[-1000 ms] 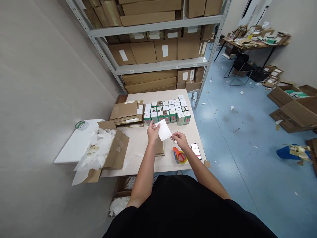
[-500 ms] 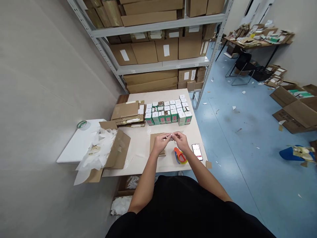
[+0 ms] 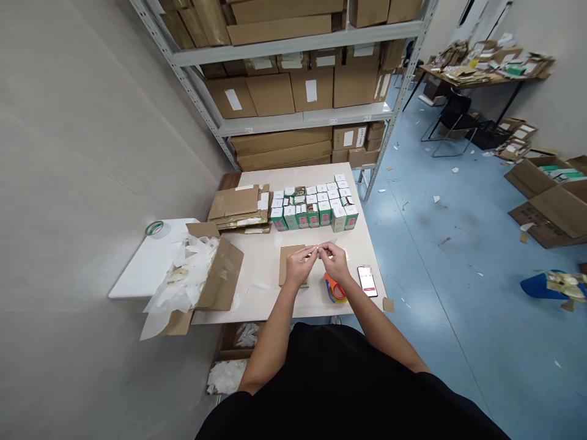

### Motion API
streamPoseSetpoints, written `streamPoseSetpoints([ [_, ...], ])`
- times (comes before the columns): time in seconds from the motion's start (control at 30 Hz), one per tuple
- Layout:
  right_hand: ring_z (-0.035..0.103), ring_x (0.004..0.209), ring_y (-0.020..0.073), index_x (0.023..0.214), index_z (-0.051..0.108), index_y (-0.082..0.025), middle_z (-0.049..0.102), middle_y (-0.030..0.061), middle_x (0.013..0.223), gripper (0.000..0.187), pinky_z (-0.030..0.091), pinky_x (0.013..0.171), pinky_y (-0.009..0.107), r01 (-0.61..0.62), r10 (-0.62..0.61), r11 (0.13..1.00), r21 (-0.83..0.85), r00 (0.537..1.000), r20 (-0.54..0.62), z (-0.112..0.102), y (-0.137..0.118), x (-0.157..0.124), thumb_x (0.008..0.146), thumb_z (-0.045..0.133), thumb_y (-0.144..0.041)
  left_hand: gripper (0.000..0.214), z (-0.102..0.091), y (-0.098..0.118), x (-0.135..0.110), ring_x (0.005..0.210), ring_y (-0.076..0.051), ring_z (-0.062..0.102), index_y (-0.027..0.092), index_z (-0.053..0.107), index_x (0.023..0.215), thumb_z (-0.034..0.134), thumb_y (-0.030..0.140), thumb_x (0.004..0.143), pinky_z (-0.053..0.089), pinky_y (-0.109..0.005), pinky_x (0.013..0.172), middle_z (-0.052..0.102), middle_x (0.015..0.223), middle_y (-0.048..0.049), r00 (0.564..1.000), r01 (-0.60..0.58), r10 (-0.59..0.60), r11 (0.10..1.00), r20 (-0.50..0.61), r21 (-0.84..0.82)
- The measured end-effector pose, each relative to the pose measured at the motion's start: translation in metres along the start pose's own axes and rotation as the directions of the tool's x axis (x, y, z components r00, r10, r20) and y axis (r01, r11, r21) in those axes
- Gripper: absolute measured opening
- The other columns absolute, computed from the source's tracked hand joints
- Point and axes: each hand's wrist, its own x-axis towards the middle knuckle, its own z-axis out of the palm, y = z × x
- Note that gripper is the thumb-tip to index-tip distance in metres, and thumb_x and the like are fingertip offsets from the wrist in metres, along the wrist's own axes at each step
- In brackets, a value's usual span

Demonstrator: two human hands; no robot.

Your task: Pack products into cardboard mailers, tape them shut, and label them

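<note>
My left hand (image 3: 299,265) and my right hand (image 3: 334,261) meet at the fingertips above the table. Both are pinched on something small and whitish, too small to make out. Below my left hand lies a flat brown cardboard piece (image 3: 286,261), partly covered by the hand. An orange, yellow and blue tape dispenser (image 3: 337,289) sits just under my right wrist. To its right a phone (image 3: 367,282) with a lit screen lies on the table. Beyond my hands stand several green and white small boxes (image 3: 312,214) in rows.
Folded cardboard (image 3: 236,205) is stacked left of the small boxes. An open carton of white paper (image 3: 195,269) is at the table's left edge, near a green tape roll (image 3: 155,228). A metal shelf (image 3: 302,119) with cartons stands behind the table (image 3: 257,256).
The view has shifted slightly. My hands remain together at the fingertips, with only small finger movements visible.
</note>
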Motion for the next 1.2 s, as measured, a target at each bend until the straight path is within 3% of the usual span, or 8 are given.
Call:
streamPoseSetpoints([
  [0.17, 0.064, 0.076, 0.0199, 0.084, 0.068, -0.024, 0.071, 0.0044, 0.083, 0.027, 0.052, 0.071, 0.033, -0.039, 0.039, 0.999, 0.02, 0.999, -0.016, 0.002, -0.002, 0.0, 0.092, 0.06, -0.049, 0.012, 0.0, 0.002, 0.001, 0.099, -0.029, 0.077, 0.03, 0.085, 0.092, 0.08, 0.036, 0.083, 0.059, -0.051, 0.1, 0.081, 0.101, -0.0063, 0.999, -0.041, 0.04, 0.999, 0.017, 0.022],
  [0.5, 0.063, 0.073, 0.0191, 0.083, 0.067, -0.024, 0.069, 0.0024, 0.078, 0.025, 0.052, 0.069, 0.033, -0.082, 0.082, 0.996, 0.046, 0.997, 0.002, 0.002, 0.004, 0.003, 0.089, 0.064, -0.048, 0.016, -0.002, -0.008, -0.001, 0.098, -0.028, 0.077, 0.029, 0.085, 0.097, 0.078, 0.039, 0.085, 0.062, -0.046, 0.093, 0.081, 0.102, -0.0068, 0.998, -0.056, 0.055, 0.997, 0.034, 0.045],
  [0.93, 0.062, 0.072, 0.0185, 0.084, 0.069, -0.023, 0.069, 0.0025, 0.076, 0.025, 0.052, 0.068, 0.032, -0.121, 0.119, 0.987, 0.11, 0.993, 0.02, 0.003, 0.012, 0.004, 0.086, 0.067, -0.048, 0.014, -0.005, -0.004, 0.0, 0.098, -0.028, 0.077, 0.029, 0.085, 0.096, 0.076, 0.035, 0.087, 0.061, -0.048, 0.095, 0.081, 0.102, -0.0065, 0.996, -0.079, 0.076, 0.994, 0.048, 0.073],
  [1.1, 0.06, 0.069, 0.0175, 0.082, 0.067, -0.023, 0.067, 0.001, 0.073, 0.025, 0.05, 0.066, 0.031, -0.1, 0.098, 0.994, 0.053, 0.994, 0.039, 0.001, 0.01, 0.004, 0.087, 0.065, -0.047, 0.014, -0.004, -0.003, -0.002, 0.096, -0.027, 0.077, 0.028, 0.085, 0.093, 0.08, 0.037, 0.083, 0.062, -0.045, 0.093, 0.081, 0.1, -0.0066, 0.998, -0.035, 0.034, 0.999, 0.043, 0.025],
  [1.2, 0.06, 0.07, 0.0174, 0.083, 0.066, -0.023, 0.068, 0.0012, 0.076, 0.023, 0.049, 0.067, 0.031, -0.059, 0.06, 0.998, -0.006, 0.998, 0.036, 0.001, 0.008, 0.005, 0.088, 0.064, -0.045, 0.021, -0.001, -0.001, -0.003, 0.096, -0.026, 0.076, 0.024, 0.085, 0.094, 0.078, 0.042, 0.084, 0.063, -0.041, 0.087, 0.081, 0.101, -0.008, 0.998, 0.064, -0.063, 0.997, 0.02, -0.04],
])
